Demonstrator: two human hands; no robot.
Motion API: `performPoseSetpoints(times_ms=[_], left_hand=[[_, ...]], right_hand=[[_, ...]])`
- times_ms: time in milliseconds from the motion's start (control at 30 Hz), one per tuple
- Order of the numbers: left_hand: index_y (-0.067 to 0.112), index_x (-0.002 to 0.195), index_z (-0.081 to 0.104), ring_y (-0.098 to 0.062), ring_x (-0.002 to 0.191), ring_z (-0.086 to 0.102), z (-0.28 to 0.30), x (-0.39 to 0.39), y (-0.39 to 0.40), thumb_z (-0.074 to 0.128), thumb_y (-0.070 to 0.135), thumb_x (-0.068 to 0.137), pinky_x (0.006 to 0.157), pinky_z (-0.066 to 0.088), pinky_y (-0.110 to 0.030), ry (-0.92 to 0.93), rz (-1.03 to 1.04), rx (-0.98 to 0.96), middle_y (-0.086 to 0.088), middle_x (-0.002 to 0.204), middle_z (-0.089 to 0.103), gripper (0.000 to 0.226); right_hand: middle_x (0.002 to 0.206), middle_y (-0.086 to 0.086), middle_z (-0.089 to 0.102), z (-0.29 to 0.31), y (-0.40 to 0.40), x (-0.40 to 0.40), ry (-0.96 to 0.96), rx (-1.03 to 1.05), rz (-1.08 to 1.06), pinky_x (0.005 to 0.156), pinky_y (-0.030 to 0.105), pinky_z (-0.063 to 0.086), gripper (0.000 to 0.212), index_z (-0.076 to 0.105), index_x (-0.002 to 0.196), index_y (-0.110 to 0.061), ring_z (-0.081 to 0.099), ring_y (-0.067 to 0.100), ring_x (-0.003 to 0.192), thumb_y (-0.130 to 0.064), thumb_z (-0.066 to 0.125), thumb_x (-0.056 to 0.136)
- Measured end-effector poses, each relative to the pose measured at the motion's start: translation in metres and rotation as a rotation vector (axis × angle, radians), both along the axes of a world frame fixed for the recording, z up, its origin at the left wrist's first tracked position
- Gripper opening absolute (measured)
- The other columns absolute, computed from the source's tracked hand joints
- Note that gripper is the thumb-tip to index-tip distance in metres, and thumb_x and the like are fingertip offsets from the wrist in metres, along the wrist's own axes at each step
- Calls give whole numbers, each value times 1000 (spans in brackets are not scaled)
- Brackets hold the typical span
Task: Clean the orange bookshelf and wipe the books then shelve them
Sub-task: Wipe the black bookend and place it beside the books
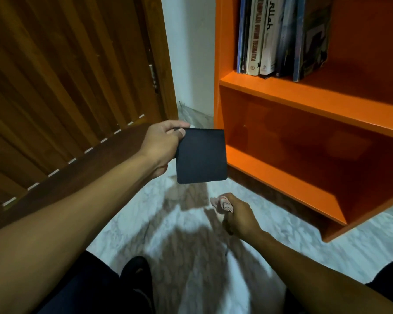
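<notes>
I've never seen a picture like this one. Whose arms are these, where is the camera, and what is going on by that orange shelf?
There is no machine here: the arms belong to a person, and the one picture comes from a wide-angle camera worn on their head, looking forward and down.

The left hand pinches a thin, flat, dark navy book by its top corner, so it hangs in front of the orange bookshelf. The right hand is curled round a crumpled pale cloth with red markings, low over the pale marbled floor.

On the upper shelf stands a row of upright books. The lower shelf shows nothing on the part in view. To the left is a brown wooden slatted door.
</notes>
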State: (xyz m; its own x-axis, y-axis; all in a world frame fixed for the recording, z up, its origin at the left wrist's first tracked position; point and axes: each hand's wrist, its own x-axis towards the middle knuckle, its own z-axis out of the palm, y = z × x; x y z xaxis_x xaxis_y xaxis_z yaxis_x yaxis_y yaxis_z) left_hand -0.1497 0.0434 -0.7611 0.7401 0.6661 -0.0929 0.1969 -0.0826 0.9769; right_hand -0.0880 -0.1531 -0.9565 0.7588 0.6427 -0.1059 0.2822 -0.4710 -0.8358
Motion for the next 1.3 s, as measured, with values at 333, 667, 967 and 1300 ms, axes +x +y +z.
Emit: performPoseSetpoints(times_ms=[333, 667, 967, 1300], left_hand=[[11, 109, 70, 0, 64, 66, -6, 2, -16, 52, 8, 102, 58, 55, -19, 37, -203, 1, 3, 83, 70, 20], [15, 102, 71, -7, 71, 67, -24, 13, -5, 54, 7, 101, 59, 54, -21, 77, -221, 2, 2, 81, 71, 19], [13, 100, 71, 5, 59, 62, -17, 25, -15, 52, 5, 101, 52, 44, -9, -3, -266, 90, 10, 70, 69, 21], [27, 116, 68, -9, 97, 65, 16, 11, -47, 54, 17, 101, 78, 48, -16, -90, -477, 899, 8, 108, 72, 24]], right_hand=[[103, 2, 64, -129, -24, -7, 214, -561, -237, 84, 38, 49, 21, 50, 108, -29, 62, 25, 94, -40, 52, 90], [155, 19, 31, -157, 0, -28, 254, -771, 96, 117, 58, 16, 53, 50, 137, -23, 12, 40, 148, -51, 34, 95], [70, 1, 63, -59, -39, 26, 174, -520, -157, 57, 25, 47, 25, 62, 67, -16, 61, 15, 66, -24, 59, 91], [55, -1, 54, 131, -66, 85, 28, -28, -292, 58, 38, 43, 34, 55, 61, -14, 47, 15, 52, -17, 66, 92]])
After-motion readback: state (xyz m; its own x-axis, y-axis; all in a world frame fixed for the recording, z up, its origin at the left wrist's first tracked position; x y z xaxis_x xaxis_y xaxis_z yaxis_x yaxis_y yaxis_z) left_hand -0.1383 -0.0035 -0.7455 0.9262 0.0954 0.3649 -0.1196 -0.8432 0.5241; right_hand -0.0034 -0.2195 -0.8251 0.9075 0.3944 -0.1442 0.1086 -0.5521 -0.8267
